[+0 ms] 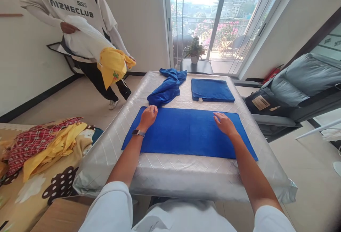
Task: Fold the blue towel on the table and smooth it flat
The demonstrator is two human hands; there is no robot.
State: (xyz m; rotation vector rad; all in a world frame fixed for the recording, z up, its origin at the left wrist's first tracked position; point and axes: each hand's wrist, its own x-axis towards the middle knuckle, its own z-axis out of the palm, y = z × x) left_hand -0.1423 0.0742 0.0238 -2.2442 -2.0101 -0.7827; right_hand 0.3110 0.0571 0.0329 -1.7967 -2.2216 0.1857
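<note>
The towel point(186, 132) lies flat beneath and between the two hands: at its far edge the left hand point(149, 116) has its fingers curled together, though I cannot tell whether they pinch the fabric, while the right hand point(223, 122), fingers loosely spread, is over it near the same edge. Just beyond the left hand is a crumpled cloth point(170, 84), and beyond the right hand a folded cloth point(212, 90), all on the table point(186, 175). Well to the left hand's left, a co-worker point(71, 19) holds a yellow cloth point(113, 65).
</note>
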